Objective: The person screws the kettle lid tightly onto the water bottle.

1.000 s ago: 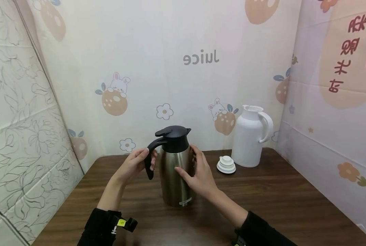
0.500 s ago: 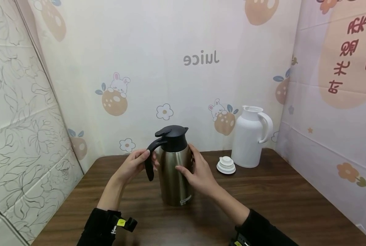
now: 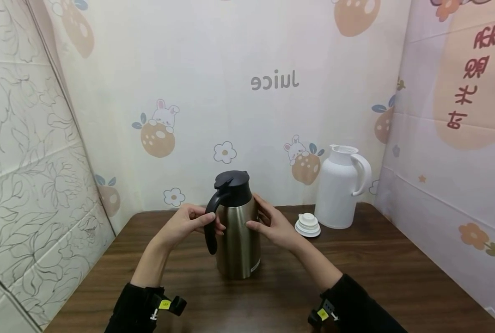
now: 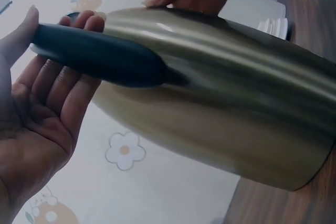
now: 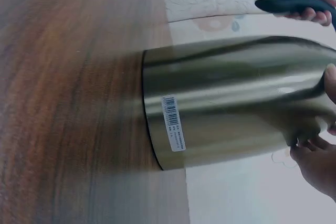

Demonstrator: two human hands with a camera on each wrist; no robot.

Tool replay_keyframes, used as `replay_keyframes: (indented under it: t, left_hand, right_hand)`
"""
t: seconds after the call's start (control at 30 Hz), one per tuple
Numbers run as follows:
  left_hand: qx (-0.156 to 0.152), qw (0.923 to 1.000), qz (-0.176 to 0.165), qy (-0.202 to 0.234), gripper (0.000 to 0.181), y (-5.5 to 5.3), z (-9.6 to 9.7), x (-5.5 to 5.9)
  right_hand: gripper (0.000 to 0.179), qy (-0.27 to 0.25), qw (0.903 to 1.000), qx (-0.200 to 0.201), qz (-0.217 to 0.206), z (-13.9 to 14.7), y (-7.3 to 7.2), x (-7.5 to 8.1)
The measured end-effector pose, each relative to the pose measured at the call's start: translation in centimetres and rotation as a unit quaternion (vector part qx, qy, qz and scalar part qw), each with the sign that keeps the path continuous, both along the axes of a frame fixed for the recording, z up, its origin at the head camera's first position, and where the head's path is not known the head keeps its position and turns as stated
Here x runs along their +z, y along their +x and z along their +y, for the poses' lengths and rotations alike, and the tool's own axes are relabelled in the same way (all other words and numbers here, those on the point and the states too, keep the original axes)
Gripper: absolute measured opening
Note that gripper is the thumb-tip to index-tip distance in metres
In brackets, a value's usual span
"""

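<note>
A brushed gold-bronze vacuum jug (image 3: 239,245) with a black lid (image 3: 232,180) and black handle (image 3: 211,231) stands upright on the table. My left hand (image 3: 186,226) grips the handle, thumb on the near side and fingers behind it, as the left wrist view also shows (image 4: 47,114). On the jug's right shoulder, my right hand (image 3: 276,226) curls round the body with thumb in front and fingers behind. A barcode sticker (image 5: 173,123) sits low on the jug's side in the right wrist view.
A white jug (image 3: 337,194) with its top uncovered stands at the table's back right. Beside it lies a white stopper (image 3: 307,225). Printed cloth walls enclose the back and both sides of the brown wooden table (image 3: 355,286).
The bronze jug has turned in place between my hands. Its handle has swung right and nearer to me, the spout now points further back, and the sticker has slid round to the right.
</note>
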State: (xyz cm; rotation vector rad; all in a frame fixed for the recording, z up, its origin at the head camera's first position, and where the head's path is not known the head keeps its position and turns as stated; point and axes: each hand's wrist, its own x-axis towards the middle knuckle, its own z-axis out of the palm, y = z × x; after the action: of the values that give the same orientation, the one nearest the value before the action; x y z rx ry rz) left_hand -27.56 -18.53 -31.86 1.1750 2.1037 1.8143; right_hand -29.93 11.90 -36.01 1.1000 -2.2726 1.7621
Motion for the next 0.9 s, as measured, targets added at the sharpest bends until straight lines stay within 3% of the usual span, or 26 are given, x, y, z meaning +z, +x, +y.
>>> replay_keyframes:
  t: [0.2,0.43,0.6,0.73,0.9]
  left_hand:
    - [0.008,0.9997,0.001,-0.025,0.024,0.7,0.5,0.8]
    - [0.034,0.9946,0.002,-0.098,0.021,1.7,0.2,2.1]
    - [0.062,0.9872,0.006,-0.146,0.024,2.6,0.0,3.3]
    - [0.080,0.9855,0.001,-0.150,0.027,2.7,-0.2,3.7]
    - [0.106,0.9874,-0.004,-0.117,0.030,1.8,-0.3,3.1]
  right_hand:
    - [0.076,-0.001,1.0000,0.002,0.008,0.3,-0.2,-0.1]
    - [0.075,0.030,0.9949,-0.081,0.052,-0.3,1.6,0.4]
    - [0.077,0.064,0.9904,-0.113,0.049,-0.9,2.3,1.4]
    - [0.075,0.073,0.9901,-0.114,0.039,-1.4,1.7,1.9]
    - [0.073,0.063,0.9926,-0.099,0.031,-2.0,-0.2,1.7]
